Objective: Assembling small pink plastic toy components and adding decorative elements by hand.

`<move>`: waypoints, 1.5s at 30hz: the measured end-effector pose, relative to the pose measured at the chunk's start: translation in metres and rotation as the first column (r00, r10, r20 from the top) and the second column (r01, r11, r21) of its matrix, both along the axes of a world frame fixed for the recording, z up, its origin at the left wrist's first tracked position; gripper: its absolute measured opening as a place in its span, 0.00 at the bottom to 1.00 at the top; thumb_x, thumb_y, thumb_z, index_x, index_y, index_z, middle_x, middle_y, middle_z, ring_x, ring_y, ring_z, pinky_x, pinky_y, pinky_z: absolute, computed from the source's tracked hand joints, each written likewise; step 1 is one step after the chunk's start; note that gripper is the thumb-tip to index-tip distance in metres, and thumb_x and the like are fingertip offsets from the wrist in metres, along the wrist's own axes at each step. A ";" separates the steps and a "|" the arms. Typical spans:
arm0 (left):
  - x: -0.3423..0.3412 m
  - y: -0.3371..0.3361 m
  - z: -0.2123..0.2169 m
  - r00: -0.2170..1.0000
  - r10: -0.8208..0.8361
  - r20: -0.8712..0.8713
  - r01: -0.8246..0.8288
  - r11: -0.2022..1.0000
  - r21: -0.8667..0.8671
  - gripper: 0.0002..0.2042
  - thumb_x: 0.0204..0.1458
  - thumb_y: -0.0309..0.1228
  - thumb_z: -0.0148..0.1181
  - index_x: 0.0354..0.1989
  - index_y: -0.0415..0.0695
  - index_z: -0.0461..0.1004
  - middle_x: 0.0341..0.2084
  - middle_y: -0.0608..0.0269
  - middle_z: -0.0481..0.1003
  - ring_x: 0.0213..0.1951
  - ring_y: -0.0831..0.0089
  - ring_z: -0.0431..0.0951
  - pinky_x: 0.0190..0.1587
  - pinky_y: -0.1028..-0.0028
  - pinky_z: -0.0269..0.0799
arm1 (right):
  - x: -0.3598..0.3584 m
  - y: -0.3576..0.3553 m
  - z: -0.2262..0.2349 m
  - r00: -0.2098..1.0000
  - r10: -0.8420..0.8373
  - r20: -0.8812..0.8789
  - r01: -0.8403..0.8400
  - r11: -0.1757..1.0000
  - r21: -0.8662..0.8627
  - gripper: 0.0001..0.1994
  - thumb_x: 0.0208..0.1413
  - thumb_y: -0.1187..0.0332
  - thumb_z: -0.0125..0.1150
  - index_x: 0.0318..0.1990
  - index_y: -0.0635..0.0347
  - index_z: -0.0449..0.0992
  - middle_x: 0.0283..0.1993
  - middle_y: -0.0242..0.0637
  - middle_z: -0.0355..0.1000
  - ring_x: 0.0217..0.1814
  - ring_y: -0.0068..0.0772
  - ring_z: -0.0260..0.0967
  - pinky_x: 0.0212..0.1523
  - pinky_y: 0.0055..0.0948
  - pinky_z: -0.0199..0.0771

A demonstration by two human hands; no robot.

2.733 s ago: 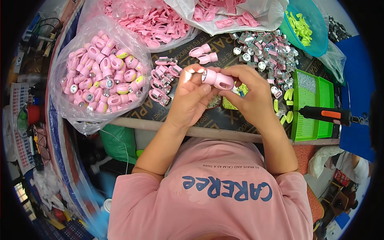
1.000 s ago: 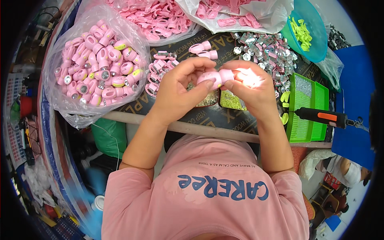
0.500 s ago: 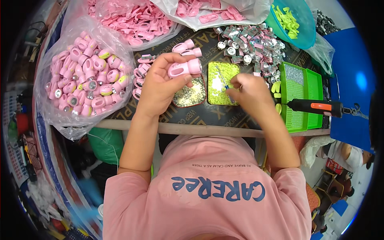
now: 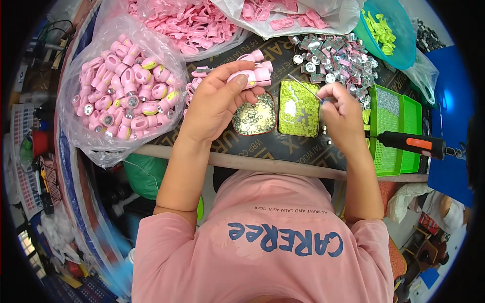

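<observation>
My left hand [image 4: 218,101] is closed around a small pink flashlight [image 4: 260,76], its round end pointing right. A little yellow-green piece shows on its side by the thumb. To the right, my right hand [image 4: 341,113] grips a screwdriver [image 4: 306,87], its thin metal shaft slanting up and left and its handle mostly hidden by the fingers. Under the shaft lies a yellow tray [image 4: 299,135] of tiny yellow-green parts. Below my left hand sits a tin [image 4: 254,135] of small metal pieces. More pink flashlight bodies [image 4: 257,55] lie just behind the held one.
A clear bag [image 4: 68,118] of pink flashlights stands at left, with bags of pink shells behind. Metallic inner parts [image 4: 333,55] are heaped near a teal bowl [image 4: 404,55]. At right, a black-and-orange electric screwdriver [image 4: 411,143] lies across green trays [image 4: 386,166].
The view has shifted, so the table appears further right. My left hand has turned the flashlight, showing its yellow-green piece. My right hand has lifted the screwdriver out of the yellow tray.
</observation>
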State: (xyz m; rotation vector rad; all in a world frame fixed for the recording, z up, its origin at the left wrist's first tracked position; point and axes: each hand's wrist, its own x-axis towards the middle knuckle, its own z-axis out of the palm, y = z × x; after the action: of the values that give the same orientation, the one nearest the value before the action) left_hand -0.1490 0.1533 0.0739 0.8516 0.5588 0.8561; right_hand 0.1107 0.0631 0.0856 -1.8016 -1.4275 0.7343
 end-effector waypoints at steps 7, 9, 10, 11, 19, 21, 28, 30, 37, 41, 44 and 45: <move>0.006 0.001 0.002 0.991 0.006 -0.131 0.000 0.999 0.049 0.15 0.66 0.27 0.56 0.58 0.34 0.72 0.46 0.55 0.79 0.37 0.78 0.79 0.39 0.80 0.76 | -0.017 0.001 0.032 0.939 0.247 0.239 -0.320 0.883 0.344 0.09 0.54 0.77 0.66 0.43 0.57 0.83 0.30 0.37 0.75 0.29 0.39 0.73 0.32 0.33 0.74; 0.010 0.000 0.005 0.988 0.002 -0.158 0.010 0.997 0.076 0.14 0.66 0.28 0.56 0.57 0.34 0.72 0.45 0.56 0.79 0.37 0.79 0.78 0.39 0.81 0.75 | -0.022 0.003 0.036 0.867 0.149 0.475 -0.370 0.831 0.414 0.11 0.50 0.77 0.67 0.43 0.55 0.83 0.31 0.35 0.75 0.33 0.40 0.75 0.33 0.36 0.75; 0.011 -0.001 0.006 0.983 0.004 -0.183 0.015 0.995 0.102 0.14 0.66 0.28 0.56 0.57 0.35 0.73 0.44 0.57 0.79 0.36 0.80 0.77 0.38 0.81 0.74 | -0.023 0.003 0.036 0.868 0.147 0.474 -0.368 0.832 0.415 0.11 0.50 0.77 0.67 0.43 0.55 0.83 0.31 0.35 0.75 0.33 0.40 0.75 0.33 0.36 0.75; 0.011 -0.001 0.007 0.983 0.003 -0.184 0.016 0.995 0.103 0.14 0.66 0.28 0.56 0.57 0.35 0.73 0.44 0.57 0.79 0.36 0.80 0.77 0.38 0.81 0.74 | -0.024 0.004 0.036 0.850 0.126 0.512 -0.374 0.829 0.416 0.12 0.49 0.77 0.66 0.42 0.54 0.84 0.31 0.34 0.75 0.34 0.39 0.75 0.33 0.36 0.75; 0.013 -0.007 0.009 0.963 0.060 -0.262 -0.016 0.986 0.167 0.14 0.66 0.28 0.55 0.57 0.35 0.71 0.43 0.59 0.79 0.37 0.80 0.77 0.41 0.80 0.74 | -0.035 0.002 0.037 0.705 0.054 0.707 -0.450 0.804 0.387 0.12 0.47 0.72 0.62 0.41 0.56 0.82 0.30 0.31 0.71 0.30 0.33 0.72 0.27 0.32 0.73; 0.013 -0.011 0.009 0.952 0.094 -0.290 -0.033 0.977 0.210 0.15 0.66 0.28 0.55 0.57 0.34 0.71 0.44 0.58 0.79 0.38 0.79 0.77 0.41 0.79 0.74 | -0.040 0.001 0.034 0.683 0.082 0.726 -0.490 0.788 0.372 0.13 0.47 0.72 0.62 0.43 0.59 0.81 0.30 0.31 0.69 0.29 0.31 0.71 0.25 0.30 0.71; 0.024 -0.024 0.013 0.880 0.378 -0.288 -0.234 0.871 0.432 0.14 0.68 0.30 0.54 0.57 0.35 0.70 0.42 0.59 0.78 0.37 0.80 0.76 0.41 0.80 0.73 | -0.056 0.004 0.013 0.720 -0.049 0.692 -0.436 0.743 0.507 0.17 0.46 0.72 0.62 0.46 0.64 0.80 0.36 0.35 0.71 0.29 0.32 0.70 0.25 0.30 0.71; 0.028 -0.028 0.012 0.864 0.427 -0.267 -0.281 0.849 0.448 0.14 0.68 0.30 0.53 0.57 0.35 0.70 0.42 0.59 0.78 0.36 0.81 0.75 0.41 0.80 0.72 | -0.063 0.005 0.000 0.756 -0.073 0.650 -0.405 0.729 0.552 0.18 0.46 0.73 0.61 0.48 0.65 0.79 0.38 0.37 0.72 0.30 0.33 0.70 0.26 0.30 0.72; 0.036 -0.032 -0.005 0.744 0.632 -0.217 -0.432 0.703 0.566 0.13 0.69 0.30 0.52 0.56 0.35 0.69 0.46 0.58 0.77 0.37 0.81 0.74 0.40 0.80 0.71 | -0.088 0.008 -0.032 0.924 -0.078 0.374 -0.217 0.698 0.682 0.17 0.49 0.79 0.60 0.50 0.67 0.79 0.39 0.41 0.73 0.33 0.40 0.74 0.30 0.35 0.76; 0.032 -0.026 -0.006 0.723 0.653 -0.226 -0.404 0.665 0.628 0.13 0.69 0.30 0.52 0.56 0.35 0.69 0.44 0.58 0.78 0.37 0.81 0.74 0.40 0.80 0.71 | -0.090 -0.001 -0.013 0.964 0.010 0.264 -0.173 0.781 0.600 0.14 0.52 0.78 0.60 0.47 0.66 0.79 0.40 0.41 0.75 0.35 0.42 0.77 0.31 0.36 0.78; 0.016 -0.015 -0.005 0.777 0.569 -0.270 -0.361 0.753 0.550 0.13 0.69 0.31 0.51 0.56 0.36 0.69 0.44 0.60 0.77 0.40 0.80 0.76 0.42 0.79 0.73 | -0.070 -0.008 0.015 0.920 0.145 0.364 -0.283 0.889 0.361 0.11 0.52 0.77 0.61 0.45 0.62 0.79 0.39 0.41 0.76 0.36 0.44 0.78 0.32 0.38 0.78; 0.006 -0.008 -0.006 0.835 0.494 -0.242 -0.352 0.818 0.456 0.13 0.69 0.31 0.51 0.56 0.36 0.69 0.42 0.60 0.77 0.39 0.80 0.75 0.40 0.79 0.72 | -0.063 -0.008 0.019 0.929 0.176 0.326 -0.282 0.906 0.314 0.11 0.52 0.77 0.61 0.43 0.60 0.80 0.37 0.41 0.76 0.36 0.45 0.78 0.32 0.40 0.78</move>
State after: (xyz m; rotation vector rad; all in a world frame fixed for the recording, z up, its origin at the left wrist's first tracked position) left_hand -0.1425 0.1453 0.0677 1.2929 0.9392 1.2733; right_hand 0.0477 0.0550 0.1047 -1.5115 -1.8601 0.2965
